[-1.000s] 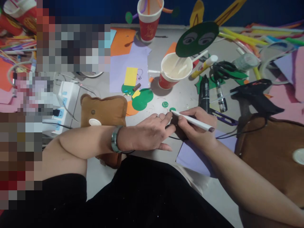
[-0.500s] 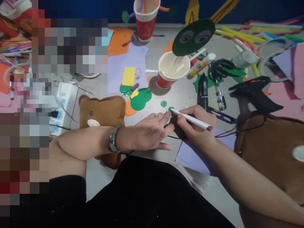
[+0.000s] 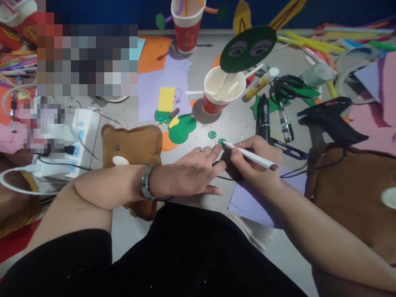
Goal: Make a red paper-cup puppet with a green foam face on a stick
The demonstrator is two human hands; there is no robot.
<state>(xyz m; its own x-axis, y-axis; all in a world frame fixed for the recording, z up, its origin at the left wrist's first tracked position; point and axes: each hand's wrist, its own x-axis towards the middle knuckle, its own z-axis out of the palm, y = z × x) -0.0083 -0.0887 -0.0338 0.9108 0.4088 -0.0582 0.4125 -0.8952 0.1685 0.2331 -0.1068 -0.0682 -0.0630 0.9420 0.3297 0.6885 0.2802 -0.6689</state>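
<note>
My right hand (image 3: 258, 161) grips a white marker pen (image 3: 252, 156), its tip on a small green paper disc (image 3: 222, 142). Flat on the table lies my left hand (image 3: 198, 173), fingers stretched out and thumb apart, with the fingertips at that disc's lower edge. Just to the left is another green disc (image 3: 212, 135) with a white mark on it. Farther left lie larger green paper circles (image 3: 182, 128). Beyond my hands stands a red and white paper cup (image 3: 215, 105), with a green oval head (image 3: 248, 49) bearing two drawn eyes above it.
A black glue gun (image 3: 332, 121), black markers (image 3: 264, 113) and scissors (image 3: 287, 88) lie to the right. Brown cushions (image 3: 131, 142) flank my arms. At the left is a white power strip (image 3: 83, 140) with cables. A second cup (image 3: 187, 35) stands at the back.
The view has shifted slightly, so most things sit a little farther left in the picture. Both hands and the marker pen hold nearly the same pose at the disc.
</note>
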